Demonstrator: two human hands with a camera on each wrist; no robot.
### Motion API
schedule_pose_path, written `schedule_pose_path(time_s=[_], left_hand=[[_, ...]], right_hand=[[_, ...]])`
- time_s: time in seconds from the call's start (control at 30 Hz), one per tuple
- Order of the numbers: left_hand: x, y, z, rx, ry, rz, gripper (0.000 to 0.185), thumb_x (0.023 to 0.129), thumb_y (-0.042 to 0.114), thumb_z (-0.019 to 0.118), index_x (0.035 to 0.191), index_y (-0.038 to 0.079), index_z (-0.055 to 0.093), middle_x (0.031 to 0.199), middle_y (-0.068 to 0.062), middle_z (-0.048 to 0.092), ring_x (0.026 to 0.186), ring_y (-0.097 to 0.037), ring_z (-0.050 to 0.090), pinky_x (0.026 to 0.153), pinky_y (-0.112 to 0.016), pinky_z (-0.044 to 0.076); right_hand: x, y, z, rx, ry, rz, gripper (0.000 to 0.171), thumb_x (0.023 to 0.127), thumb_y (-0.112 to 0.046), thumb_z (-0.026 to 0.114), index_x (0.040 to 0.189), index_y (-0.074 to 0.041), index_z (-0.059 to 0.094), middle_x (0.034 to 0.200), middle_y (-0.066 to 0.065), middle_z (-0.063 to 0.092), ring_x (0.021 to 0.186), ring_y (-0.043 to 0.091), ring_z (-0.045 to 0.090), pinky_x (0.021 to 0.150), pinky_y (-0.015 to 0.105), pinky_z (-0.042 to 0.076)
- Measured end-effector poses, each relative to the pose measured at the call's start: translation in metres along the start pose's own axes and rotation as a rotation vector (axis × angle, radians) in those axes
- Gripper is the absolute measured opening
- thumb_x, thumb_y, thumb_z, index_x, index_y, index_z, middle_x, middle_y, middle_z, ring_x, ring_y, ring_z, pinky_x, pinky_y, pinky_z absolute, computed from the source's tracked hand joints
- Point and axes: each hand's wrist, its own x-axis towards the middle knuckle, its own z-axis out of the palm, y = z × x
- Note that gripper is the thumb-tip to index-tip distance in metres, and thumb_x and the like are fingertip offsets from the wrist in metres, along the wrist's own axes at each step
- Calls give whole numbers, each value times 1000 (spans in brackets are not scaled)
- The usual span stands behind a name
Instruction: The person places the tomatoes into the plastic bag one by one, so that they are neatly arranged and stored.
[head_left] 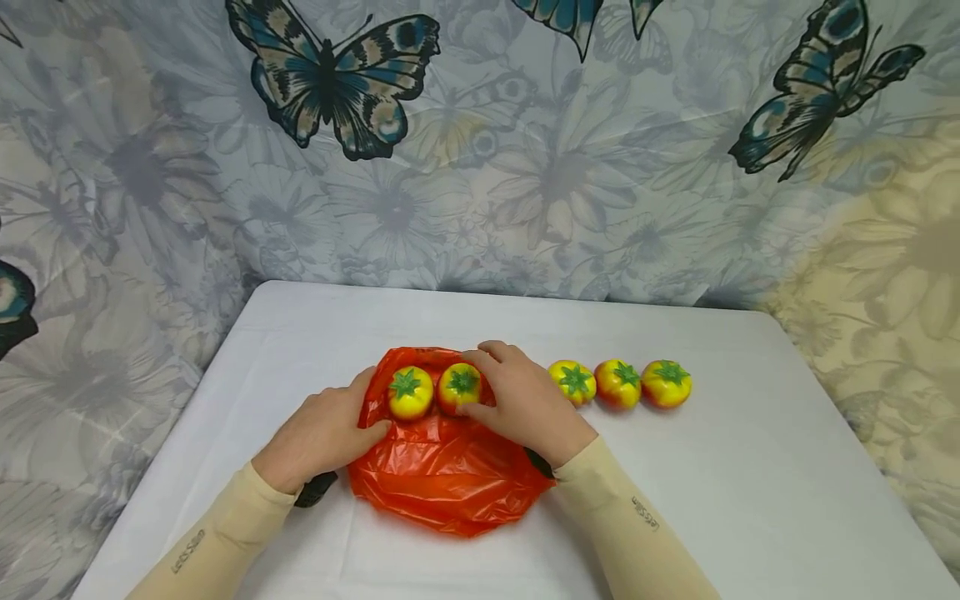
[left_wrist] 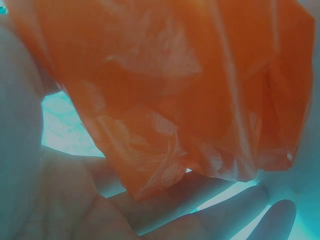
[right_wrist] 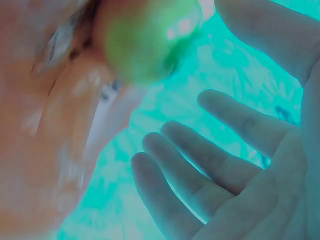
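Observation:
In the head view a red plastic bag [head_left: 442, 483] lies on the white table. Two yellow-and-red tomatoes with green star-shaped tops sit side by side at its mouth, a left one [head_left: 410, 393] and a right one [head_left: 459, 388]. My left hand [head_left: 322, 437] holds the bag's left edge, thumb over it, most fingers hidden. Bag plastic [left_wrist: 165, 90] hangs before the fingers in the left wrist view. My right hand [head_left: 528, 400] reaches around the right tomato from its right side. The right wrist view shows that hand's fingers spread, apart from a blurred tomato [right_wrist: 145, 40].
To the right of the right hand, three more tomatoes stand in a row: one [head_left: 573, 382], a middle one [head_left: 618, 385] and one at the far end [head_left: 667, 384]. The white tabletop [head_left: 750, 467] ends against a butterfly-patterned cloth [head_left: 525, 200] behind.

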Motion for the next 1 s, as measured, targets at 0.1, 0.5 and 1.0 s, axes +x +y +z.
schedule_pose_path(time_s=[0.1, 0.5, 1.0], left_hand=[[0, -2, -1, 4, -3, -12, 79, 97, 34, 74, 163, 8, 39, 111, -11, 79, 77, -17, 69, 73, -39, 59], [-5, -8, -4, 28, 4, -20, 80, 98, 38, 73, 164, 8, 38, 122, -16, 78, 88, -22, 73, 80, -48, 61], [-5, 5, 1, 11, -18, -7, 81, 98, 38, 73, 164, 7, 38, 122, -16, 78, 87, -21, 72, 77, -44, 61]], right_hand=[[-10, 11, -11, 4, 18, 29, 67, 92, -40, 87, 150, -16, 63, 147, 8, 62, 133, 30, 63, 106, 49, 59], [-60, 81, -63, 24, 123, 191, 68, 94, -34, 85, 153, -12, 58, 155, 15, 57, 141, 40, 57, 112, 63, 51], [-111, 163, -87, 55, 137, 399, 72, 98, -37, 78, 158, -8, 51, 160, 24, 50, 146, 52, 48, 115, 73, 40]])
